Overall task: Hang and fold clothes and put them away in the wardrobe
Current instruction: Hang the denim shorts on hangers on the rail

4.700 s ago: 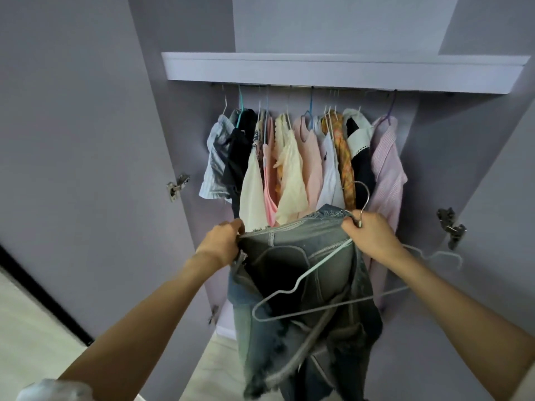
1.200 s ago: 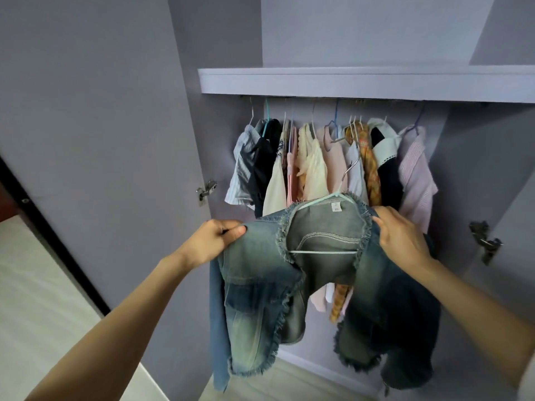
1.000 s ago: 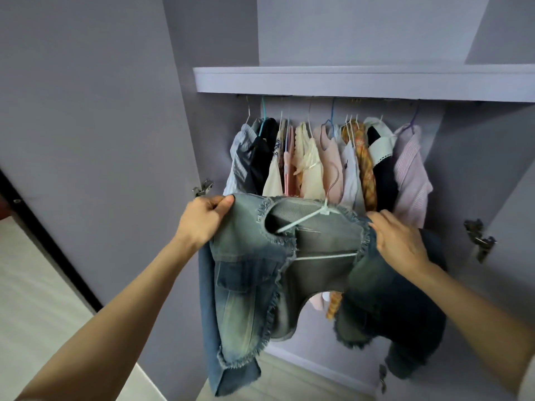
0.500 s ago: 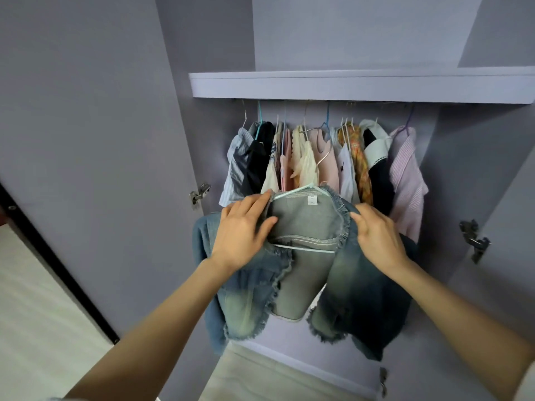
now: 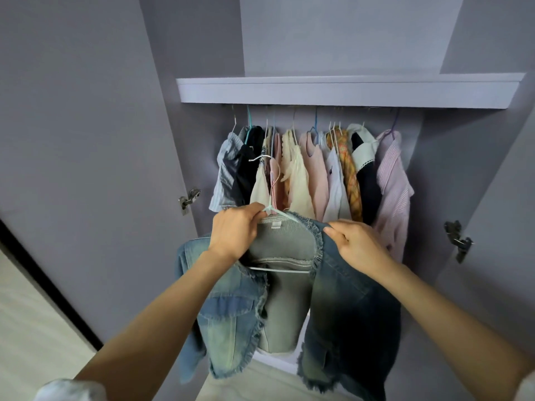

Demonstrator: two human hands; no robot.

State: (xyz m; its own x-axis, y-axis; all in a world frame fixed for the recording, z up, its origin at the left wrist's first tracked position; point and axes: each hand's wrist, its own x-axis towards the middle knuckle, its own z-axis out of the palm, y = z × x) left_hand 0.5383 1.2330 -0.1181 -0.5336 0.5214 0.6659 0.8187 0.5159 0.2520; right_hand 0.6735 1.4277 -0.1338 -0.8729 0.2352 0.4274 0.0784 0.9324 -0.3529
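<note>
A frayed denim jacket [image 5: 341, 308] hangs open on a pale wire hanger [image 5: 278, 269] in front of the open wardrobe. My left hand [image 5: 236, 230] grips the hanger's neck at the jacket's collar, and the metal hook [image 5: 269, 169] rises above it toward the hung clothes. My right hand [image 5: 354, 241] pinches the jacket's right collar edge. The hook is below the rail and not on it.
Several garments hang close together on the rail [image 5: 312, 169] under a lilac shelf [image 5: 347, 89]. A striped pink shirt [image 5: 393, 183] hangs at the right end. Wardrobe doors [image 5: 86, 140] stand open on both sides, with hinges [image 5: 188, 198] showing. Pale floor lies at the lower left.
My left hand moved from the jacket's left shoulder to the hanger's neck. The jacket now hangs straighter on the hanger and is held higher, nearer the hung clothes.
</note>
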